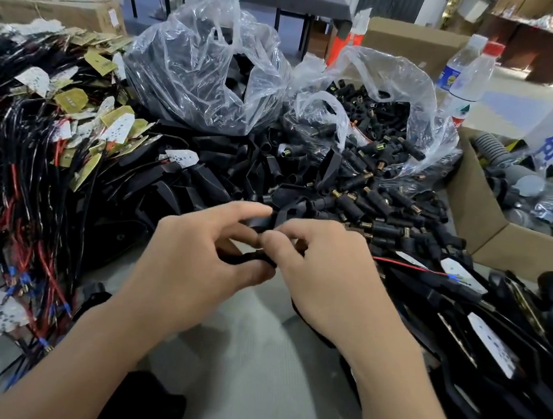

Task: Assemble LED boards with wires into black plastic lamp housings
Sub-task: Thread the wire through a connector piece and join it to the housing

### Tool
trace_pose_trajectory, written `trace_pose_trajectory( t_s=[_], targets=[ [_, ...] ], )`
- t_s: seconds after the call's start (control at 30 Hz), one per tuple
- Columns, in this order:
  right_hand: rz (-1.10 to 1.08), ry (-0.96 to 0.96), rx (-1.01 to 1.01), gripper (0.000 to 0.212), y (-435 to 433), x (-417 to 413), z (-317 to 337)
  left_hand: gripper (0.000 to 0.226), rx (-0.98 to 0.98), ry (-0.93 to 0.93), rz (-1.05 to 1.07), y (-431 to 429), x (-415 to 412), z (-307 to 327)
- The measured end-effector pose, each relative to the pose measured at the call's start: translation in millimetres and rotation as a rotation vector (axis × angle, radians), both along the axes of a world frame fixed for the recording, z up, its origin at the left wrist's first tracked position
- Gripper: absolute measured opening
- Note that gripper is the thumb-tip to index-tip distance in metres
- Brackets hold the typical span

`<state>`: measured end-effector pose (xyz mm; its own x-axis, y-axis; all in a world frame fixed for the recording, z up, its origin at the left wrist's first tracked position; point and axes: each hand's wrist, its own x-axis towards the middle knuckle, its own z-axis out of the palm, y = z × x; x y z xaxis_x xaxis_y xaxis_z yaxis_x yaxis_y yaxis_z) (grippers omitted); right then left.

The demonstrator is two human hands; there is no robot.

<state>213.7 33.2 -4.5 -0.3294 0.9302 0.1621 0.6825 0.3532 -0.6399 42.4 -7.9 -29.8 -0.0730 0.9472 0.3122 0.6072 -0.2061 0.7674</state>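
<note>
On the table (pixel 251 361), a heap of wired LED boards (pixel 54 122) is spread along the left. Two plastic bags are set behind the centre. Housings (pixel 238 170) are held in the left bag (pixel 171 35) and piled before both; connectors (pixel 375 117) are held in the right bag (pixel 417 84). Bottles (pixel 469 76) are stood behind the right bag, and a cardboard box (pixel 485 212) is placed at the right.
</note>
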Motion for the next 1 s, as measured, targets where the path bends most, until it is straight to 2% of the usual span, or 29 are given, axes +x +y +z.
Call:
trace_pose_trajectory(
  t_s=[0.1,0.2,0.23,0.33,0.43,0.47,0.53,0.6,0.67,0.8,0.9,1.0],
  targets=[
    [-0.003,0.010,-0.009,0.030,0.7,9.8,2.6,0.056,-0.068,0.000,-0.014,4.4,-1.9,-0.7],
    [-0.137,0.089,0.014,0.033,8.6,22.6,4.4,0.048,-0.253,0.137,-0.094,10.2,-10.9,-1.9],
    [-0.189,0.105,0.023,0.035,12.1,26.4,3.9,0.045,-0.303,0.129,-0.114,12.2,-14.6,-2.1],
    [-0.273,0.073,0.013,0.040,16.9,28.6,0.5,0.047,-0.353,-0.119,-0.096,17.0,-22.0,-3.7],
    [-0.282,0.017,0.050,0.040,16.0,23.6,-2.2,0.035,-0.428,-0.520,-0.102,19.6,-26.5,-4.5],
    [-0.283,0.012,0.069,0.038,15.7,23.0,-3.0,0.031,-0.432,-0.602,-0.108,19.8,-29.0,-4.8],
    [-0.263,0.046,0.076,0.029,16.7,23.5,-5.5,0.029,-0.411,-0.654,-0.112,18.9,-32.3,-5.6],
    [-0.224,0.080,0.052,0.018,16.9,23.2,-7.2,0.023,-0.363,-0.611,-0.083,18.7,-31.3,-6.9],
    [-0.174,0.075,0.012,0.004,16.7,22.0,-9.2,0.029,-0.314,-0.560,-0.035,19.1,-27.7,-8.8],
    [-0.104,-0.018,0.035,0.025,17.2,21.5,-13.9,0.032,-0.228,-0.455,0.014,20.6,-26.5,-9.1],
    [-0.120,-0.080,0.038,0.025,17.8,19.6,-15.5,0.032,-0.206,-0.350,-0.008,18.6,-24.2,-8.3],
    [-0.081,-0.071,0.062,0.023,17.7,18.0,-17.9,0.041,-0.142,-0.368,-0.014,17.1,-23.9,-6.9]
  ],
)
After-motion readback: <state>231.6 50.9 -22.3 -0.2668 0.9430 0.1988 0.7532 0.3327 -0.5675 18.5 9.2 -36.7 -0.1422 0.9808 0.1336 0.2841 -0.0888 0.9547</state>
